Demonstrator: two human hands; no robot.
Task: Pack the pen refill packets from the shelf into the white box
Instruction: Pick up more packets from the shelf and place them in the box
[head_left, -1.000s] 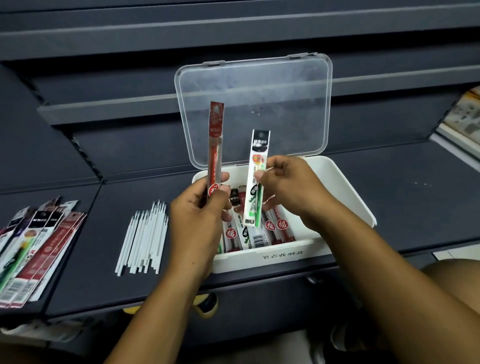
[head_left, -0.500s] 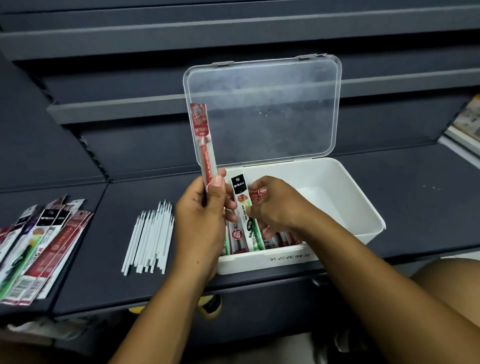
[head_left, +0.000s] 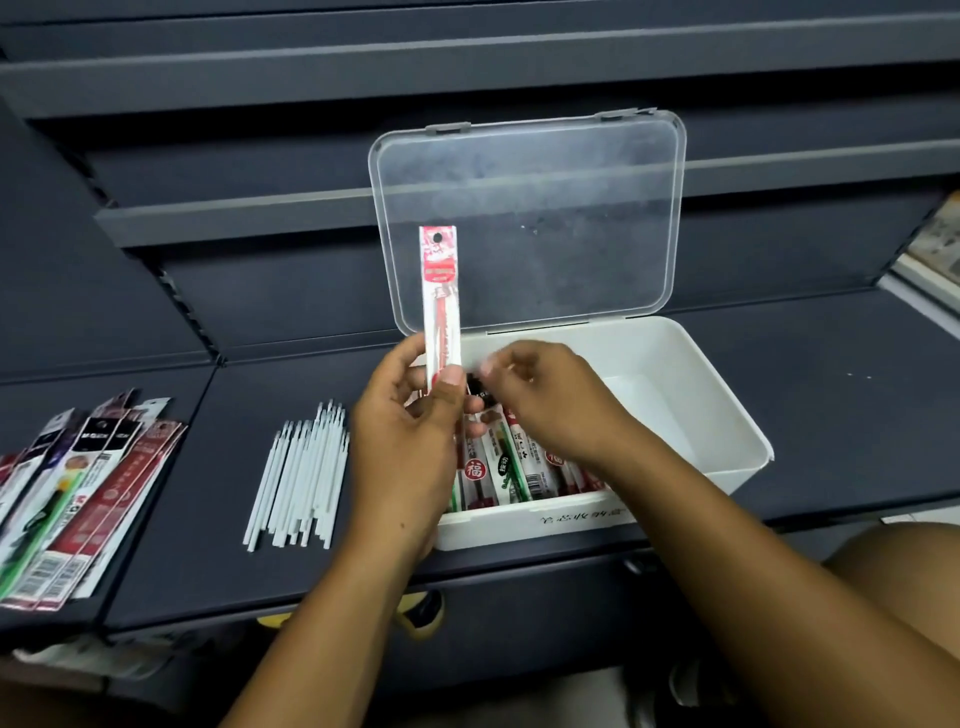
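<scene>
My left hand (head_left: 410, 441) pinches the lower end of a red pen refill packet (head_left: 440, 291) and holds it upright over the left end of the white box (head_left: 727, 415). My right hand (head_left: 550, 405) hovers over the box just right of that packet, its fingers loosely bent and holding nothing, their tips blurred. Several refill packets (head_left: 509, 467), red and green, lie side by side in the box's left half. The box's right half shows bare white floor. More packets (head_left: 78, 488) lie fanned out on the shelf at the far left.
The box's clear lid (head_left: 530, 223) stands open behind it, leaning towards the dark shelf back. A bundle of bare white refills (head_left: 301, 473) lies on the shelf between the box and the fanned packets. Paper goods (head_left: 940, 249) sit at the right edge.
The green packet that my right hand held has gone down into the box and been let go. My right hand has risen towards the red packet, which my left hand still holds upright.
</scene>
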